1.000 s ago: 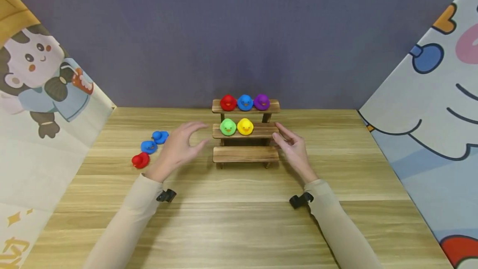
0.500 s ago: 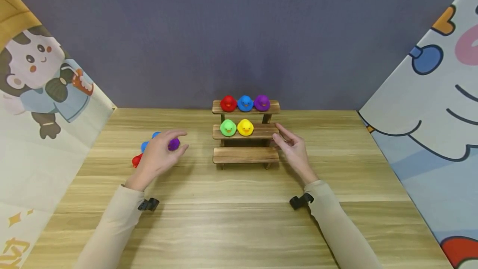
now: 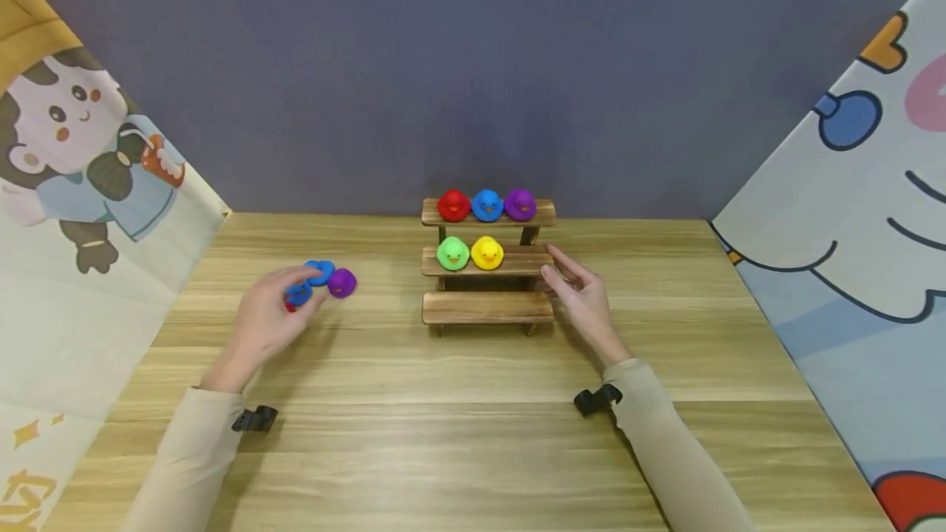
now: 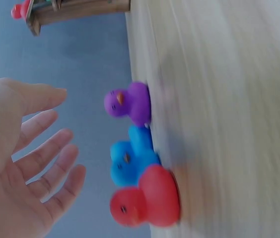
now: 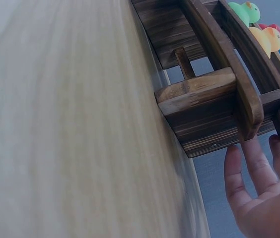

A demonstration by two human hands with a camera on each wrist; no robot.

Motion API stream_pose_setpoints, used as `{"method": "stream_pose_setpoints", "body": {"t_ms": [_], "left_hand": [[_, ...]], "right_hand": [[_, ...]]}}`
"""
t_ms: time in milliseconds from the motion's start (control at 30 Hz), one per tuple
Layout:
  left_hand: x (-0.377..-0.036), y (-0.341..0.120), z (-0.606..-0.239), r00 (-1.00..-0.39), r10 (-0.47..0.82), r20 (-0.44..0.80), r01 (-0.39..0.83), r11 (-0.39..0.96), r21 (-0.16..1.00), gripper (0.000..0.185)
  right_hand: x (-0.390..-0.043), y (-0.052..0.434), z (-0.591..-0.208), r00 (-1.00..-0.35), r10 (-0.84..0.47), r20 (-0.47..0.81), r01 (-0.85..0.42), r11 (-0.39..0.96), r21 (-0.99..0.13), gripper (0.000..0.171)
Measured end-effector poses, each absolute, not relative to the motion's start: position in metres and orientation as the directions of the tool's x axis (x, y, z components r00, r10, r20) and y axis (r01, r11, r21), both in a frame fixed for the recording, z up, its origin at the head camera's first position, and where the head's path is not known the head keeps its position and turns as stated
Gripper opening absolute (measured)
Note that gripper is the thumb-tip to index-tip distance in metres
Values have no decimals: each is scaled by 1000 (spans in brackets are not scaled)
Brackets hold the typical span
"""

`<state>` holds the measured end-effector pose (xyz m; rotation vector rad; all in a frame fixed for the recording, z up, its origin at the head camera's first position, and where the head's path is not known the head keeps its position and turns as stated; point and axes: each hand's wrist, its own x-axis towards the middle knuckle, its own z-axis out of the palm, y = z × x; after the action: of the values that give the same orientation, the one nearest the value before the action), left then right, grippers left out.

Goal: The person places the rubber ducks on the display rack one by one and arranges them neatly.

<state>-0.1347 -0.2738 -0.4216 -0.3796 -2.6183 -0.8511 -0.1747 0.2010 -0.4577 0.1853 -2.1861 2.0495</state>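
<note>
My left hand [image 3: 259, 323] hovers at the loose rubber ducks, fingers spread and holding nothing. In the left wrist view, a red duck [image 4: 159, 198], blue ducks [image 4: 130, 166] partly overlapping each other, and a purple duck [image 4: 139, 103] sit on the table beyond the fingertips. In the head view, the hand hides most of that red duck. My right hand [image 3: 580, 298] holds the right end of the wooden tiered stand [image 3: 488, 308] at its middle shelf, thumb in front and index finger behind. Green [image 3: 453, 254] and yellow [image 3: 487, 253] ducks sit on that shelf.
The stand's top shelf bears red [image 3: 454, 205], blue [image 3: 487, 205] and purple [image 3: 521, 205] ducks. A grey-blue partition [image 3: 473, 72] rises behind the wood-grain table [image 3: 443, 433]. Printed cartoon panels flank it on the left [image 3: 81, 286] and right [image 3: 850, 253].
My left hand has moved left and down, away from the stand toward the loose ducks, and the purple one has come into sight. My right hand stays at the stand.
</note>
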Motion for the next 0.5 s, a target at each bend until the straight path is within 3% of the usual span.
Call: {"method": "stream_pose_setpoints", "body": {"t_ms": [500], "left_hand": [[-117,-313,-428,-953,140,268,259,837,482,44]], "right_hand": [[-174,201,-456,-982,1,191,-190,63,-980,50]]}}
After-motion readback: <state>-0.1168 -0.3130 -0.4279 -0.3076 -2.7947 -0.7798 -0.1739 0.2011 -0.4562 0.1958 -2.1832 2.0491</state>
